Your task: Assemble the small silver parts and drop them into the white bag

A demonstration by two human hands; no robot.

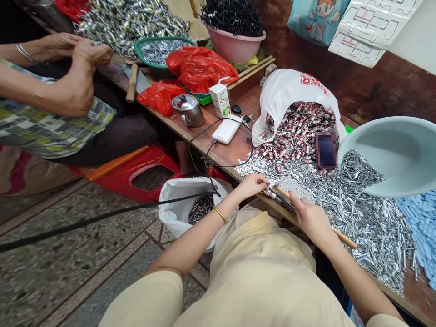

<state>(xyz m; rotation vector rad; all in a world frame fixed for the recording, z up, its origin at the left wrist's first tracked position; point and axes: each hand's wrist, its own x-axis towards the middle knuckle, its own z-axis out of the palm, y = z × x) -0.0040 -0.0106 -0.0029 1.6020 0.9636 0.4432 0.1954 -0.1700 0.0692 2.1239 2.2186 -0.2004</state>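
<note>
My right hand (315,222) is wrapped around the wooden handle of a hammer (345,238), whose head end points toward my left hand at the table's front edge. My left hand (254,185) is closed in a pinch beside the hammer's head; whatever sits between its fingertips is too small to make out. Just below the fingertips, a small red-and-silver part (270,193) lies along the edge. Loose silver metal pieces (350,204) cover the tabletop beyond both hands. Behind them, red-and-silver metal parts (299,127) spill from a white plastic bag (279,86).
A pale basin (402,150) leans at the right, near blue strips (422,227). A white sack (173,190) with parts stands below my left arm. A power bank (227,129), drink carton (220,97) and metal mug (188,110) stand leftward. Another person's hands (90,52) work at far left.
</note>
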